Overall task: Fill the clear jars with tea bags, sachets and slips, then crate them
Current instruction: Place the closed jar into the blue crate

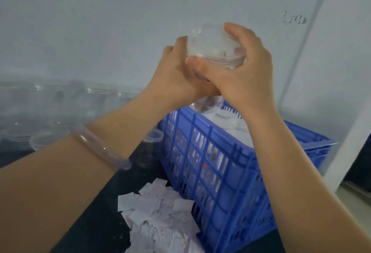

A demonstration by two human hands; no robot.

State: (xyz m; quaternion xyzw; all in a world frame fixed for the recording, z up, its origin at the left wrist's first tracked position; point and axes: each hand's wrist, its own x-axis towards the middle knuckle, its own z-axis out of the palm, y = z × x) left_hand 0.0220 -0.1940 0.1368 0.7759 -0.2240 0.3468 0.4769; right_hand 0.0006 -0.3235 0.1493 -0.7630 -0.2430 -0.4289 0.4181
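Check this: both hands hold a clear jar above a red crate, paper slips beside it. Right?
The crate is blue, not red, as the head view shows. The left hand and right hand hold the clear jar above it, paper slips beside it.

12 o'clock: jar [215, 46], raised over far end of crate [220, 162], gripped between left hand [176, 72] at its 8 and right hand [247, 76] at its 4.
5 o'clock: crate on table [96, 218].
6 o'clock: slips [160, 212] on table, just beside crate's near-left corner.
9 o'clock: empty jars [60, 112] on table, before wall [100, 22].
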